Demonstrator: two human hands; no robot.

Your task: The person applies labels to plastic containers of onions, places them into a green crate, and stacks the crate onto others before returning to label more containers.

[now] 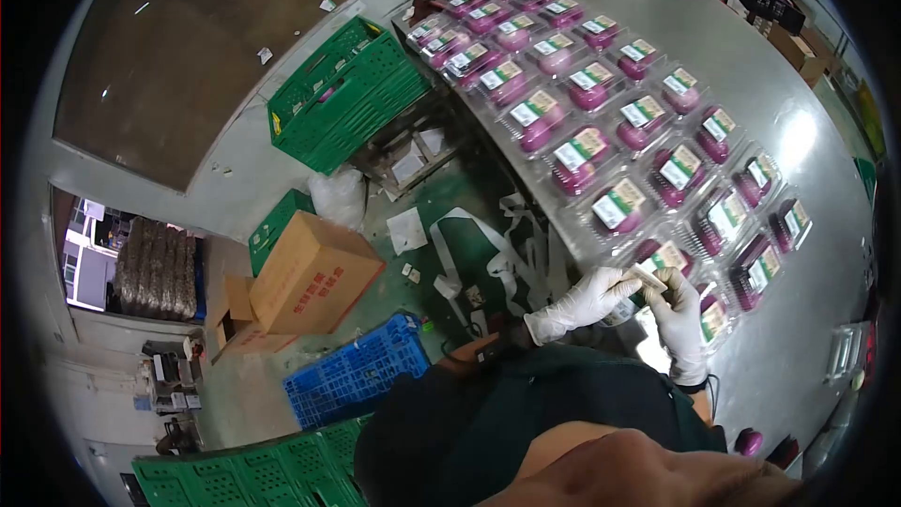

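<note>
Your left hand (pixel 584 308), white-gloved: fingertips pinched together on one end of a pale slip (pixel 648 277). Your right hand (pixel 678 327), likewise gloved: thumb and fingers pinching the other end; slip's print too small to read. Slip's place: between your two hands, above the near edge of the metal table (pixel 826 253).

Packs (pixel 679 169), clear plastic with purple contents: set in rows across the table, many bearing white-and-green labels; the nearest lie just beside your hands.

To your left, off the table: one green crate (pixel 347 99); one carton (pixel 314 277), red print; one blue crate (pixel 357 366); white strips (pixel 450 268), trailing over the floor.
</note>
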